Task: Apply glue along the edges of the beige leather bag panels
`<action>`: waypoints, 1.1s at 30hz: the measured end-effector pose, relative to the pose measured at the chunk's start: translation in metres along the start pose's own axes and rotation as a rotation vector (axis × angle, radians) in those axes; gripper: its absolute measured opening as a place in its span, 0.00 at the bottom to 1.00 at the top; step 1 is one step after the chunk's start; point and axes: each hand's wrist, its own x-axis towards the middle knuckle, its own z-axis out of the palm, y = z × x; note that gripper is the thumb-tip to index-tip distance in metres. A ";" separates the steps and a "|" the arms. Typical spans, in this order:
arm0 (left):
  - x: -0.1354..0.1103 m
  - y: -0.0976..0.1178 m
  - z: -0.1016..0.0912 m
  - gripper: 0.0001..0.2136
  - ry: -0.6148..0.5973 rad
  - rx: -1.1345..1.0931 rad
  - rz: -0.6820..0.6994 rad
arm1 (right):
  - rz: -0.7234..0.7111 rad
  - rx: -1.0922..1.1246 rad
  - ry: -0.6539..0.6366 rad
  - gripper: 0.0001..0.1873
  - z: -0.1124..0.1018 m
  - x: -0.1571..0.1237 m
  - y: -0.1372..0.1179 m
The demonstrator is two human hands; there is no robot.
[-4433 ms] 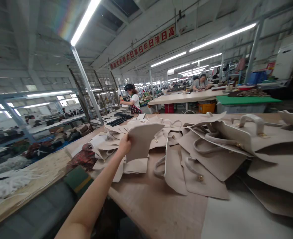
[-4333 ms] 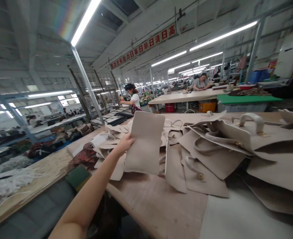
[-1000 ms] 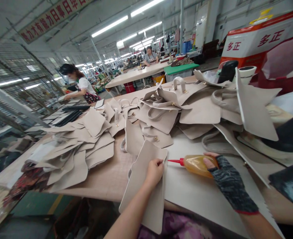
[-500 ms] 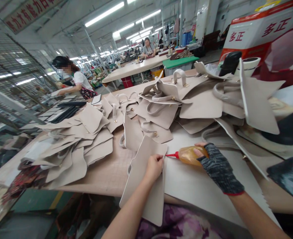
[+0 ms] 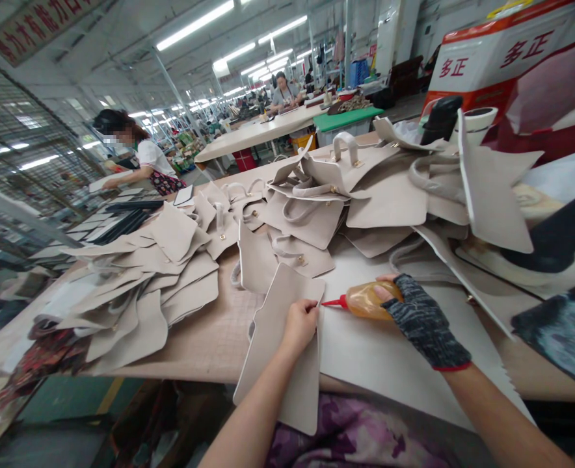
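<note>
Both hands work close together at the near edge of the counter (image 5: 209,338). The left hand (image 5: 300,325) is closed on the right edge of a beige panel (image 5: 278,351), pinching it near its upper corner; the panel lies tilted, its lower end hanging past the counter edge over purple patterned cloth (image 5: 360,435). The right hand (image 5: 417,315), in a dark knit fingerless glove with a red cuff, is wrapped around an amber squeeze bottle (image 5: 365,299) lying nearly level, its red nozzle (image 5: 334,303) pointing left.

Half a second ago the nozzle tip stood just short of the panel edge; now it has closed in and sits right at the left hand's fingertips, at the panel's edge. A second ago bottle and right hand were farther to the right, well clear of the panel. The left hand's grip on the panel has stayed the same.

Beyond the hands, cut beige pieces (image 5: 141,286) lie heaped to the left, and bag fronts with handles (image 5: 317,208) are piled straight ahead and to the right. A white sheet (image 5: 389,357) lies under the right hand.
</note>
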 end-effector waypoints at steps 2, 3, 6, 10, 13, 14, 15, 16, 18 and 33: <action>-0.001 0.001 0.000 0.13 -0.006 -0.004 -0.006 | 0.009 0.010 -0.011 0.19 -0.001 -0.004 -0.001; -0.001 0.002 0.000 0.13 -0.009 -0.007 -0.009 | 0.017 0.016 -0.012 0.19 -0.001 -0.006 -0.001; -0.002 0.004 -0.001 0.12 -0.014 -0.019 -0.019 | 0.032 0.032 -0.017 0.20 -0.002 -0.012 -0.002; -0.004 0.006 -0.001 0.12 -0.016 -0.034 -0.030 | 0.021 0.039 -0.013 0.20 -0.004 -0.021 -0.005; -0.005 0.007 -0.002 0.12 -0.020 -0.048 -0.031 | 0.023 0.056 -0.021 0.19 -0.005 -0.028 -0.005; -0.005 0.007 -0.002 0.12 -0.021 -0.053 -0.031 | 0.024 0.058 -0.021 0.19 -0.006 -0.031 -0.005; -0.005 0.008 -0.002 0.12 -0.022 -0.058 -0.032 | 0.027 0.057 -0.024 0.18 -0.006 -0.033 -0.005; -0.005 0.008 -0.002 0.12 -0.023 -0.064 -0.033 | 0.030 0.056 -0.027 0.18 -0.006 -0.035 -0.005; -0.006 0.009 -0.002 0.11 -0.027 -0.075 -0.038 | 0.037 0.057 -0.037 0.18 -0.007 -0.039 -0.006; -0.002 0.007 -0.001 0.11 -0.051 -0.147 -0.076 | 0.095 0.102 -0.111 0.19 -0.012 -0.071 -0.008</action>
